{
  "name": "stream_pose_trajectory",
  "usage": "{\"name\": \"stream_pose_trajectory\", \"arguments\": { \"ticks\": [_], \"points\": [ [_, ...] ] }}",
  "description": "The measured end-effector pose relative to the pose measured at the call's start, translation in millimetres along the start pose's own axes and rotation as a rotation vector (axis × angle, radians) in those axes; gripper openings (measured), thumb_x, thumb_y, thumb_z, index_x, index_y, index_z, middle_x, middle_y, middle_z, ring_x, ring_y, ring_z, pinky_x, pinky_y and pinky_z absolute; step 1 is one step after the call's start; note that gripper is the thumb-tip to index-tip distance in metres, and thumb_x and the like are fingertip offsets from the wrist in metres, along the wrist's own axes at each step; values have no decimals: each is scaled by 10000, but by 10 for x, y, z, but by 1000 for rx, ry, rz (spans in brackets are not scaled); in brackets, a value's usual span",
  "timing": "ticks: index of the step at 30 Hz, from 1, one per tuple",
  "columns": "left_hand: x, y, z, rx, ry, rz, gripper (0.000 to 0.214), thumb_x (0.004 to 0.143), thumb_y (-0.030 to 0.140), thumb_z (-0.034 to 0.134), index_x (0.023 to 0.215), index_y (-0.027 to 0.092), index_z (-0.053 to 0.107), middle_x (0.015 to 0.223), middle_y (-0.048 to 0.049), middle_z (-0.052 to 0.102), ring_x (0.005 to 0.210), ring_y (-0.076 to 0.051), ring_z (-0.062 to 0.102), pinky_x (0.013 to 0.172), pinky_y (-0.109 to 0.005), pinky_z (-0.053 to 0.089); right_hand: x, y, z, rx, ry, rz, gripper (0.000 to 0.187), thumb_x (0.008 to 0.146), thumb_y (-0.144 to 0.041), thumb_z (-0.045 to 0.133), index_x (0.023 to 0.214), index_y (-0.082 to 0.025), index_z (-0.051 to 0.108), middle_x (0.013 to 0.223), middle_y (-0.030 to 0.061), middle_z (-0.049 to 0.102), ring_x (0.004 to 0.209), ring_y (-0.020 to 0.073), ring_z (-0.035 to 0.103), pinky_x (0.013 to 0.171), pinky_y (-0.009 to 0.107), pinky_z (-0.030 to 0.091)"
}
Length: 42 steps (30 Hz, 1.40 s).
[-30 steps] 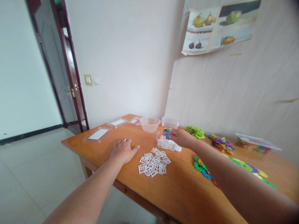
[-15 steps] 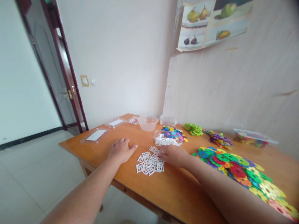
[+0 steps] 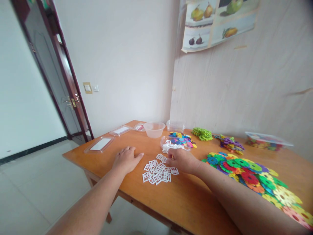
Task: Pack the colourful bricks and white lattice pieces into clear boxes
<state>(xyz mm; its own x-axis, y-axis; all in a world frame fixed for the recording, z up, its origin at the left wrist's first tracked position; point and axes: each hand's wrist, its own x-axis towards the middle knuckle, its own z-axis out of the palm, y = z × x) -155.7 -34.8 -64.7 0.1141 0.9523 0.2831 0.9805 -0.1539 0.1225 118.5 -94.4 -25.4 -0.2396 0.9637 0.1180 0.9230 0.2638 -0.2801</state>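
Note:
My left hand (image 3: 126,159) lies flat on the wooden table (image 3: 186,199), fingers stretched out, holding nothing. Just right of it is a loose pile of small white window-shaped plastic pieces (image 3: 157,171). My right hand (image 3: 182,160) rests at the pile's far right edge with its fingers curled down onto the pieces; I cannot make out what they pinch. Behind that hand stands a clear tub (image 3: 168,144) with more white pieces in it.
Coloured snowflake discs (image 3: 246,173) spread across the right of the table, with smaller heaps (image 3: 182,138) behind. A clear bowl (image 3: 154,129), flat lids (image 3: 99,144) and a tub of pieces (image 3: 267,142) stand along the back. The table's near edge drops to the tiled floor; a door stands at left.
My right hand has come back from the clear tub to the white pile and shifted slightly along it. My left hand has stayed flat. The view has tilted a little.

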Motion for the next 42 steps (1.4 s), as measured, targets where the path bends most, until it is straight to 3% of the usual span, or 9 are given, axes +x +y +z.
{"name": "stream_pose_trajectory", "arguments": {
  "ticks": [4,7,9,13,17,23,28,36,42],
  "points": [
    [2,-6,8,-4,-2,-4,687,847,732,334,1213,216,600,1260,-141,623,1189,-325,555,974,-432,405,26,95,-124,99,159,-49,166,874,-351,540,841,-210,620,743,12,658,647,135,536,559,250,293],
    [7,-11,16,-5,-4,-4,685,846,740,325,1200,224,604,1244,-137,631,1169,-323,566,964,-433,407,47,195,-241,173,364,-3,219,916,-363,485,993,-211,622,727,9,644,614,135,518,553,254,295],
    [10,-13,21,-2,-2,-2,683,848,737,329,1197,219,605,1246,-136,630,1166,-320,567,961,-429,410,39,247,-301,177,395,37,253,914,-358,481,1075,-213,611,743,11,649,620,140,525,555,254,301],
    [11,-12,21,2,-3,-5,674,850,726,348,1205,214,604,1254,-135,626,1174,-321,561,950,-424,419,-33,286,-325,134,53,-37,183,823,-349,592,931,-210,642,777,14,666,674,145,565,557,239,328],
    [11,-9,17,1,-6,-13,683,849,722,360,1238,212,592,1284,-138,612,1198,-319,547,974,-426,404,-107,263,-252,114,-313,-136,297,709,-418,714,919,-217,651,860,6,685,711,152,586,547,233,355],
    [22,-24,37,6,3,-8,696,848,725,356,1243,204,595,1284,-137,613,1201,-311,546,995,-420,390,-113,242,-175,55,-352,-158,240,691,-379,701,830,-202,617,809,-5,654,694,148,550,529,239,327],
    [22,-18,27,10,1,-7,696,848,725,348,1236,204,598,1285,-135,615,1198,-313,552,989,-423,397,-65,277,-274,166,-229,-129,198,759,-381,646,783,-192,594,748,-9,618,658,129,513,534,231,326],
    [21,-4,3,-5,-5,-7,706,848,719,355,1251,189,590,1287,-135,618,1202,-323,551,1000,-439,400,63,388,-420,368,357,67,223,798,-304,588,992,-193,595,614,-47,547,543,116,476,504,227,314],
    [27,-12,14,6,-6,-4,705,849,720,346,1248,195,596,1276,-139,621,1180,-322,565,989,-444,406,-16,205,-158,192,197,-161,184,813,-202,527,920,-211,676,737,-3,667,646,130,560,581,232,357]
  ]
}}
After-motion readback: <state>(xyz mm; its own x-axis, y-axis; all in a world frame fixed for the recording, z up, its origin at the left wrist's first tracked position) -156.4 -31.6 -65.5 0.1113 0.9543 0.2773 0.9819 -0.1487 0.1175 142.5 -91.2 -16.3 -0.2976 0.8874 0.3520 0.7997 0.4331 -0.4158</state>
